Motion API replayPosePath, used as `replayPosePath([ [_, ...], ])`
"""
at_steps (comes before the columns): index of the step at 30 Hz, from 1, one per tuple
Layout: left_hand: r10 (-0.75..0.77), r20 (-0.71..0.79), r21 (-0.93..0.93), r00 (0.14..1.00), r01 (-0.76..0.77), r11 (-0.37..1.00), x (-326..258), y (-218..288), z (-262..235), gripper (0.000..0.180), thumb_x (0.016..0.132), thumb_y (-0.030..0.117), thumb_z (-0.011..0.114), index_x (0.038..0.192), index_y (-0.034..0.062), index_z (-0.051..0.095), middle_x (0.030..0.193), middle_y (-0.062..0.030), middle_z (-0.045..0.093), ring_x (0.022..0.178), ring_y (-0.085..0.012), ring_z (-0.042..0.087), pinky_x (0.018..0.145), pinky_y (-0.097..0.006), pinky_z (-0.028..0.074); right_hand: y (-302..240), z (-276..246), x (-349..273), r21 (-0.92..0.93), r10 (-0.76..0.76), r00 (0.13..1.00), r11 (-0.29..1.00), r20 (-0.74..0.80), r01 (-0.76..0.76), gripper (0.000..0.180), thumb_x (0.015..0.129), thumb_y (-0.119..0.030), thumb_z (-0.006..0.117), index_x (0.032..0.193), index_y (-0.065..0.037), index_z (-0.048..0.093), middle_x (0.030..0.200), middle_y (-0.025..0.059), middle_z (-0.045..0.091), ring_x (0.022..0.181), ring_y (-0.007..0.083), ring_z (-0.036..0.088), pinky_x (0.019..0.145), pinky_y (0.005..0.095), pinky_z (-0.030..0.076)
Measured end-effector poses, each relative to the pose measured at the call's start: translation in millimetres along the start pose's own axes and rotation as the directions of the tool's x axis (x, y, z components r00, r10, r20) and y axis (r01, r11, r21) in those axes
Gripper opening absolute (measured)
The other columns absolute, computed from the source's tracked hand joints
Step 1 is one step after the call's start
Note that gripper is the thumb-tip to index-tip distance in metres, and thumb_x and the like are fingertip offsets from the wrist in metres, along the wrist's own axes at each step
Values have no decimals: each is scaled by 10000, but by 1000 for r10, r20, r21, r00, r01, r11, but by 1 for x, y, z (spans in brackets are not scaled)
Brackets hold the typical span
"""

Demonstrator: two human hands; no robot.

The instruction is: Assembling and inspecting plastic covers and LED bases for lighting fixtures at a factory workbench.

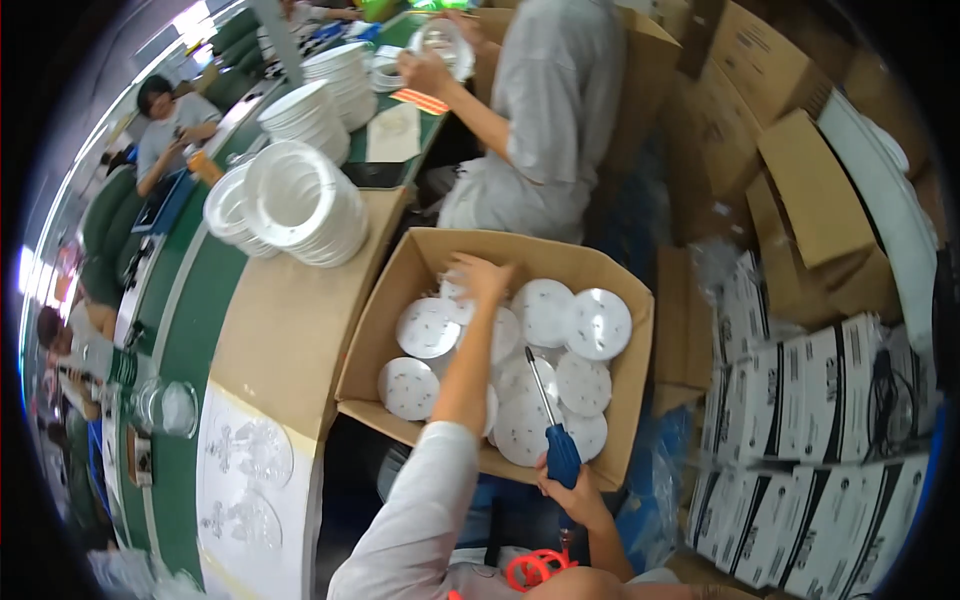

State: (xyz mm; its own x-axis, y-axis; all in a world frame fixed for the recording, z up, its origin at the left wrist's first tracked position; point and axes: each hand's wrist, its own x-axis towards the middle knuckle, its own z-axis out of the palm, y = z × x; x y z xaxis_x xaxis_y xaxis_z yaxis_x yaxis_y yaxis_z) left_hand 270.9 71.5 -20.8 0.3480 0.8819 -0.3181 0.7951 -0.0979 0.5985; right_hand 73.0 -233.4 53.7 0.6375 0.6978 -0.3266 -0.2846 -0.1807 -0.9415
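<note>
My left hand (482, 279) reaches into the far side of an open cardboard box (352, 375). Its fingers are spread over a white round disc (452, 291), and I cannot tell whether they touch it. In my right hand (572, 492), at the box's near edge, is a blue power screwdriver (562, 452). The long metal bit points away from me, above the discs. Several white round discs with small dark marks, one of them a glossy disc (598, 324), lie loose and overlapping in the box. A red coiled cord (535, 570) hangs below the screwdriver.
Left of the box runs a workbench (275, 335) with stacks of white rings (305, 205) and a dark phone (374, 175). A co-worker (555, 110) sits just beyond the box. At the right stand cardboard cartons (760, 80) and stacked white packages (800, 400).
</note>
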Motion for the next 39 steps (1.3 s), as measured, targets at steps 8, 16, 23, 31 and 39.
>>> replayPosePath([
  [8,149,81,-29,986,-147,989,18,-24,-9,930,696,260,653,1396,63,73,1321,-391,238,1158,-567,342,910,-590,362,0,6,-11,18,-89,993,996,-76,90,134,765,-58,586,888,-10,568,712,15,551,652,82,509,614,243,422],
  [16,642,-19,-515,767,-557,651,16,-87,-40,835,676,-27,472,1414,51,90,1171,-290,509,1048,-412,528,900,-394,410,-12,-2,4,38,-143,989,989,-42,144,165,768,-81,554,924,-27,552,669,31,542,591,95,525,565,242,419],
  [23,652,-380,-223,656,-749,624,-56,-72,-16,817,646,-168,362,1408,57,171,1374,-251,303,1219,-395,371,971,-370,337,-7,15,3,69,-117,989,990,-90,123,164,764,-34,548,927,-17,542,659,9,540,601,83,515,575,229,420],
  [31,764,-332,-246,553,-833,496,-85,-58,-89,655,756,-92,428,1378,43,272,1335,-230,380,1220,-335,399,971,-457,342,-11,20,-7,139,-115,992,983,-52,121,163,745,-51,541,903,-12,533,658,23,532,595,105,525,569,247,426],
  [39,360,160,-966,919,220,-132,-59,-127,-91,449,870,60,490,1302,123,388,1245,-85,505,1121,-253,511,915,-410,466,-29,34,-4,-475,-182,977,854,109,212,200,734,-124,575,925,-68,565,691,179,590,685,371,588,635,402,465],
])
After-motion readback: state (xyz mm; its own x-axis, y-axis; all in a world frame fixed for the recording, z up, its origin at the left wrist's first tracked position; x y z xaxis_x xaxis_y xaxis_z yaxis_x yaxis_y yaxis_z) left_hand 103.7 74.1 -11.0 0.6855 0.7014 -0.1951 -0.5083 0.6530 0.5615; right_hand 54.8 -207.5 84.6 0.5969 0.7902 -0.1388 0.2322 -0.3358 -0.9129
